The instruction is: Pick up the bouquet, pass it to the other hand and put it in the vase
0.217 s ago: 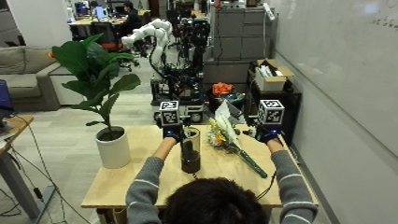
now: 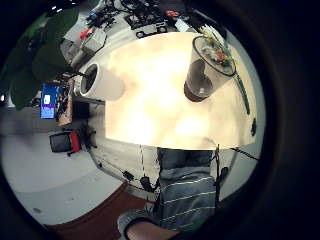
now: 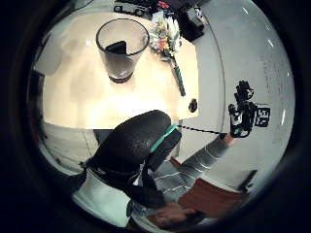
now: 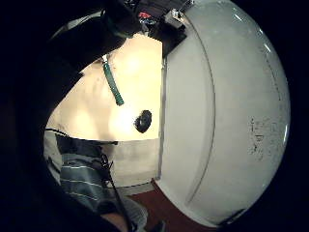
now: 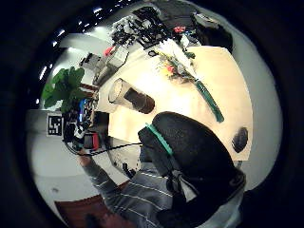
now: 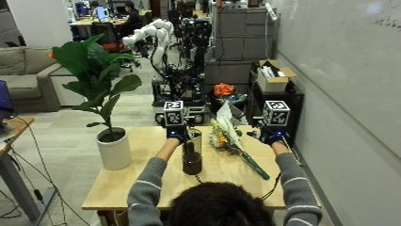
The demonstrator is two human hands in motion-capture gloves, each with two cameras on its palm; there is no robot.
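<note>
The bouquet [image 6: 227, 138] lies on the wooden table [image 6: 125, 183], flowers at the far edge and its green-wrapped stem [image 6: 255, 166] pointing toward the person. A dark glass vase [image 6: 192, 154] stands upright to its left, with nothing in it [image 3: 121, 51]. My left hand [image 6: 177, 132] hovers just behind the vase and holds nothing. My right hand [image 6: 274, 135] hovers to the right of the bouquet, apart from it, and its fingers look spread in the left thumb side palm view [image 3: 241, 114]. The stem [image 4: 112, 82] also shows from the right palm.
A white pot with a leafy plant [image 6: 115, 150] stands at the table's left side. A small black round object [image 4: 143, 121] lies near the table's right front corner. A whiteboard wall [image 6: 351, 70] runs along the right, close to the table. Robot hardware and shelves stand beyond the far edge.
</note>
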